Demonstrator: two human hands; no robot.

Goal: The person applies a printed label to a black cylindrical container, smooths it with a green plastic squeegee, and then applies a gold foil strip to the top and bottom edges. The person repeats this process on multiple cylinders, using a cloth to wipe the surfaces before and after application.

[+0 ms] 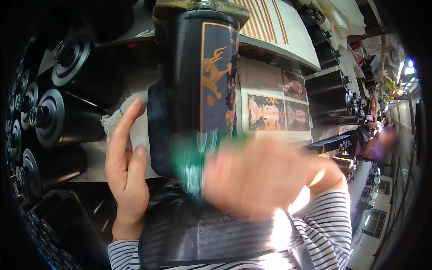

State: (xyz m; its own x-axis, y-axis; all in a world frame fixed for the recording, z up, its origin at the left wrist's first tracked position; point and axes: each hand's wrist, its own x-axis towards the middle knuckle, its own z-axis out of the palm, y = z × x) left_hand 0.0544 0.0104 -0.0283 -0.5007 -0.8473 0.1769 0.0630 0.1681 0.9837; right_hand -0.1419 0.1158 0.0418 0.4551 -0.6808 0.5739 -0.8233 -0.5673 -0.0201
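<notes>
A black bottle (184,67) lies lengthwise in front of me, its far end at a worn wooden block (238,12). On its side is a decal with a gold beast figure (216,78) inside an orange border. My right hand (256,175), smeared by motion, is closed on a green scraper-like piece (191,162) over the bottle's near end. To the bottle's left, my left hand (123,175) is held upright, fingers stretched and thumb apart, not touching the bottle. Beside its fingertips is a grey knit cloth (118,118); I cannot tell whether it is worn or lies behind.
Several black bottles (67,117) lie at the left, necks outward. More black bottles (330,96) are at the right. Printed decal sheets (266,112) lie beyond my right hand, below a board with orange strips (274,27). A dark pad (157,130) borders the bottle. A person (378,139) is far right.
</notes>
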